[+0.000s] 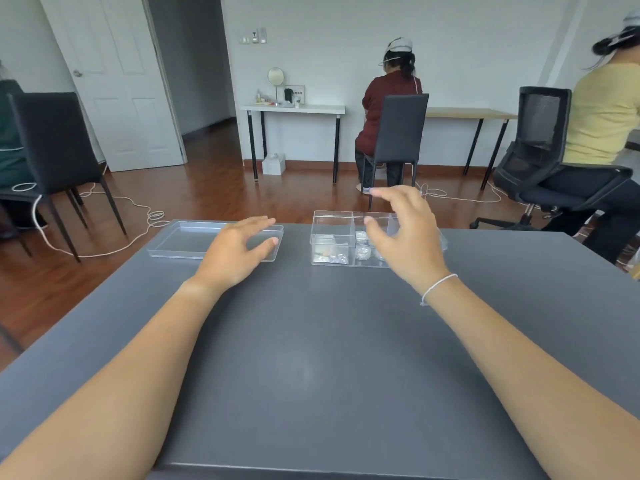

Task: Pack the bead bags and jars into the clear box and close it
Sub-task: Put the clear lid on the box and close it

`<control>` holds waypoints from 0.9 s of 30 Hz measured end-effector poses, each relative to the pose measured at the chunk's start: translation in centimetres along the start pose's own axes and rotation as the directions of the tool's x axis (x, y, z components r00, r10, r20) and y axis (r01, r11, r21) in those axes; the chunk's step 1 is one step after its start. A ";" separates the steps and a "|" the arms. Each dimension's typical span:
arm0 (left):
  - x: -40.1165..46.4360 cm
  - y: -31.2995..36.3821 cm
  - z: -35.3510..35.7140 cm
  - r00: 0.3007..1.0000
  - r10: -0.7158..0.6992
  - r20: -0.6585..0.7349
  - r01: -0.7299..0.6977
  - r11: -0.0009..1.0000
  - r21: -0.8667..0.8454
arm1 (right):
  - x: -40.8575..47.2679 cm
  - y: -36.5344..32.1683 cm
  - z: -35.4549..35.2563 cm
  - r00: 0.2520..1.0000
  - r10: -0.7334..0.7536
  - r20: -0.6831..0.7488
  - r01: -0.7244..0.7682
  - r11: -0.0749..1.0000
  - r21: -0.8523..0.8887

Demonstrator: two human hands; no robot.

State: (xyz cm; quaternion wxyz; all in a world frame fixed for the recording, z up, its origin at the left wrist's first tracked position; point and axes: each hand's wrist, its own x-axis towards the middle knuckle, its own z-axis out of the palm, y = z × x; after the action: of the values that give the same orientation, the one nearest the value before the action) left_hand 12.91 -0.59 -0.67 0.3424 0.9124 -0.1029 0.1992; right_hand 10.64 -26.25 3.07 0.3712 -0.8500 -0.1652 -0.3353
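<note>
So, clear box point(332, 237) is the landmark, sitting open-topped at the far edge of the dark grey table point(311, 341); left of the box, well apart from it, lies the clear lid point(180, 240), flat on the table, also along the far edge; left hand point(235, 252) is over the lid's right end, the end nearer the box, fingers spread loosely and thumb out, holding nothing; whether the fingertips touch the lid, cannot tell; inside the box, dividers split it into compartments; the front-left compartment holds small bead bags point(329, 257) with coloured and clear bits; just right of them, in the middle compartments, sit round clear jars point(363, 252), one behind the other, another partly hidden by the hand; right hand point(403, 230) is above the box's right half, fingers curled wide, thumb and forefinger apart, nothing gripped; a thin white bracelet point(438, 288) is on that wrist, nearer the camera than the box; box's right end is hidden behind the hand.
</note>
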 end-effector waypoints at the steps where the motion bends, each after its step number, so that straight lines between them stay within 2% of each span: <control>1: -0.3 -0.7 -0.7 1.000 -0.011 -0.007 0.011 1.000 0.028 | -0.5 -1.0 0.7 0.999 -0.041 0.033 0.041 0.999 0.000; 6: -1.5 -4.0 -3.8 0.997 -0.068 -0.027 0.071 0.986 0.151 | -2.6 -4.8 4.8 0.956 -0.167 0.240 0.176 0.984 -0.017; 12: -2.1 -6.2 -6.4 0.995 -0.076 -0.063 0.090 0.960 0.266 | -3.2 -6.4 8.4 0.912 -0.167 0.374 0.199 0.979 -0.048; 19: -3.1 -9.5 -9.2 0.987 -0.153 -0.038 0.157 0.917 0.367 | -2.5 -7.2 11.8 0.885 -0.081 0.459 0.149 0.982 -0.113; 24: -2.9 -9.2 -9.1 0.981 -0.175 -0.078 0.191 0.935 0.300 | -1.9 -6.1 12.6 0.864 0.042 0.503 0.094 0.966 -0.242; 27: -3.5 -10.1 -9.9 0.973 -0.214 -0.089 0.231 0.926 0.298 | -1.8 -7.2 14.2 0.853 0.070 0.518 0.069 0.967 -0.245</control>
State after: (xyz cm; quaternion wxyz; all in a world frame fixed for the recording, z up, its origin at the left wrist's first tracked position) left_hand 10.14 13.73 -1.28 0.2201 0.9543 0.0429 0.1974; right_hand 11.89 -10.95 -1.56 0.2005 -0.9494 -0.2150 -0.1102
